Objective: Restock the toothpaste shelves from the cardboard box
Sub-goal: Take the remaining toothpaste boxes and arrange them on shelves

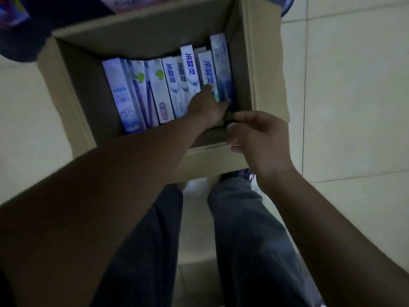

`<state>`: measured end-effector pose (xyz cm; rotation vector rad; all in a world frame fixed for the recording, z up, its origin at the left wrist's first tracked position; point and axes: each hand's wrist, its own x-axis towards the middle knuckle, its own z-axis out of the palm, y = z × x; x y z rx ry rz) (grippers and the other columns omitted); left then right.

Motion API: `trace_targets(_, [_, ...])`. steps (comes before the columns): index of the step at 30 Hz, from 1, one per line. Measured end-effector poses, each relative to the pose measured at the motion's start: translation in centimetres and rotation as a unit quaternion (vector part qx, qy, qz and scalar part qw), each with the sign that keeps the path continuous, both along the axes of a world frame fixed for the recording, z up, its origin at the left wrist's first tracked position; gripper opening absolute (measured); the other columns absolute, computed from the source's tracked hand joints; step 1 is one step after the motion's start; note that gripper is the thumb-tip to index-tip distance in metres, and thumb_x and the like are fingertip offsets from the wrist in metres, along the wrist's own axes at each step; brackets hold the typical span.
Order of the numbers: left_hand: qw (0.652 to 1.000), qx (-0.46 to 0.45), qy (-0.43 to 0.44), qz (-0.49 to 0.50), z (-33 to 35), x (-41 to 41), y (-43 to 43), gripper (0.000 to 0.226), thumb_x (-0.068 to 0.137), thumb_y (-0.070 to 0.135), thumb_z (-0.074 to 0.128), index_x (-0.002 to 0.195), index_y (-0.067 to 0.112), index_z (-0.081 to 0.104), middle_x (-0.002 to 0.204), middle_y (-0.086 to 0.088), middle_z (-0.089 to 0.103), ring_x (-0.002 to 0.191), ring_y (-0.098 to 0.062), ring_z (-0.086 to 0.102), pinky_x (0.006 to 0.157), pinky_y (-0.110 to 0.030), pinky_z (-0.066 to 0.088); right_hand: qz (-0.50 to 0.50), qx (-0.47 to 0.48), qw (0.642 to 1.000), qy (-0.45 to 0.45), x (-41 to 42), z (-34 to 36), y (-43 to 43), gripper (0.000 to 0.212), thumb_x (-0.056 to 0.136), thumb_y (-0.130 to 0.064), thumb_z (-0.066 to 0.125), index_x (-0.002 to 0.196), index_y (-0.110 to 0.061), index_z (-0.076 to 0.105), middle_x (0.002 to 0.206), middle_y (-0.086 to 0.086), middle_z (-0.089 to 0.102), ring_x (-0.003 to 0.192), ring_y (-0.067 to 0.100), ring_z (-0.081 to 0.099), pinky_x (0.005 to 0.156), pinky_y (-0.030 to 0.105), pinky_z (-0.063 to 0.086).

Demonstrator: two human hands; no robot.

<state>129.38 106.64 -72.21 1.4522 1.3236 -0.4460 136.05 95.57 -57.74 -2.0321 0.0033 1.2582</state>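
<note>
Many toothpaste cartons [166, 89] stand upright in one row inside the open cardboard box [267, 74], which sits on the tiled floor [354, 107], so I judge the restocking far from finished. The left hand [205, 107] reaches into the box and seems to grip the cartons near the right end of the row, with its fingers laid on them. The right hand [261, 138] is at the near rim with curled fingers; I cannot tell whether it holds anything. No shelf is clearly in view.
</note>
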Motion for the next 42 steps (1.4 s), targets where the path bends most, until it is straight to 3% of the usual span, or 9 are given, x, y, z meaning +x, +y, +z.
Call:
trace_targets(5, [0.991, -0.018, 0.052, 0.120, -3.9, 4.2, -2.4, 0.056, 0.096, 0.023, 0.051, 0.149, 0.010, 0.038, 0.146, -0.018, 0.045, 0.132, -0.036, 0.047, 0.112, -0.041, 0.042, -0.031, 0.013, 0.999, 0.023, 1.4, -0.4, -1.4, 0.015, 0.090, -0.001, 0.070, 0.099, -0.012, 0.073, 0.078, 0.014, 0.075, 0.067, 0.020, 0.068, 0.064, 0.027, 0.057])
trace_targets(8, [0.964, -0.035, 0.055, 0.259, -4.3, 5.8, -3.4, 0.046, 0.102, 0.025, 0.041, 0.145, 0.011, 0.039, 0.146, -0.016, 0.045, 0.130, -0.035, 0.049, 0.112, -0.042, 0.040, -0.047, -0.008, 0.998, 0.036, 2.1, -0.4, -2.0, 0.015, 0.091, 0.000, 0.068, 0.104, -0.008, 0.072, 0.082, 0.015, 0.074, 0.067, 0.020, 0.066, 0.062, 0.026, 0.056])
trace_targets(13, [0.916, -0.109, 0.003, 0.387, -3.3, 5.9, -2.3, 0.057, 0.098, 0.025, 0.058, 0.148, 0.014, 0.033, 0.140, -0.010, 0.056, 0.121, -0.029, 0.058, 0.107, -0.047, 0.050, -0.050, -0.037, 0.997, 0.046, 3.1, 0.8, -1.8, 0.017, 0.092, 0.000, 0.067, 0.106, -0.006, 0.073, 0.089, 0.017, 0.075, 0.070, 0.024, 0.069, 0.067, 0.032, 0.057])
trace_targets(17, [0.906, -0.211, -0.008, 0.366, -1.4, 6.7, -1.9, 0.056, 0.103, 0.028, 0.045, 0.156, 0.014, 0.034, 0.146, -0.012, 0.056, 0.127, -0.031, 0.057, 0.109, -0.051, 0.048, -0.071, -0.049, 0.994, 0.066, 3.7, 2.5, -0.7, 0.016, 0.091, 0.001, 0.065, 0.102, -0.008, 0.072, 0.095, 0.021, 0.075, 0.070, 0.026, 0.067, 0.070, 0.037, 0.056])
trace_targets(21, [0.927, -0.189, 0.030, 0.323, -1.9, 5.0, -1.4, 0.060, 0.102, 0.031, 0.041, 0.159, 0.022, 0.022, 0.156, -0.013, 0.041, 0.134, -0.033, 0.046, 0.112, -0.054, 0.041, -0.065, -0.045, 0.994, 0.070, 3.3, 3.1, 0.0, 0.014, 0.092, -0.002, 0.066, 0.104, -0.008, 0.072, 0.095, 0.020, 0.075, 0.075, 0.039, 0.070, 0.073, 0.039, 0.059])
trace_targets(26, [0.905, -0.152, -0.012, 0.397, -2.9, 5.2, -2.4, 0.035, 0.098, 0.022, 0.045, 0.133, 0.019, 0.041, 0.134, -0.014, 0.056, 0.113, -0.032, 0.057, 0.102, -0.049, 0.051, -0.054, -0.024, 0.996, 0.073, 2.8, 1.4, -0.1, 0.015, 0.092, -0.004, 0.067, 0.105, -0.009, 0.072, 0.090, 0.015, 0.077, 0.078, 0.033, 0.074, 0.076, 0.040, 0.061])
trace_targets(32, [0.882, -0.197, -0.007, 0.428, -4.2, 5.4, -2.5, 0.057, 0.094, 0.036, 0.055, 0.145, 0.011, 0.049, 0.137, -0.017, 0.060, 0.118, -0.039, 0.062, 0.101, -0.054, 0.053, -0.057, -0.038, 0.995, 0.071, 2.6, 0.1, -1.5, 0.015, 0.091, -0.003, 0.067, 0.104, -0.009, 0.073, 0.094, 0.017, 0.076, 0.079, 0.034, 0.074, 0.077, 0.042, 0.061])
trace_targets(36, [0.900, -0.206, -0.031, 0.384, -2.3, 4.4, -2.1, 0.039, 0.099, 0.027, 0.060, 0.135, 0.010, 0.060, 0.121, -0.012, 0.069, 0.104, -0.027, 0.067, 0.084, -0.041, 0.057, -0.068, -0.045, 0.995, 0.064, 3.1, 0.5, -1.8, 0.015, 0.092, -0.001, 0.065, 0.104, -0.005, 0.073, 0.095, 0.020, 0.075, 0.074, 0.032, 0.071, 0.078, 0.043, 0.060])
trace_targets(42, [0.851, -0.321, -0.094, 0.404, 8.0, -1.2, -1.5, 0.035, 0.091, 0.036, 0.073, 0.117, 0.014, 0.070, 0.085, 0.003, 0.072, 0.070, -0.012, 0.055, 0.063, -0.028, 0.041, 0.005, 0.001, 0.998, 0.069, 2.0, 1.5, 0.7, 0.015, 0.094, -0.031, 0.070, 0.109, -0.028, 0.072, 0.098, -0.005, 0.076, 0.091, 0.016, 0.073, 0.079, 0.036, 0.059])
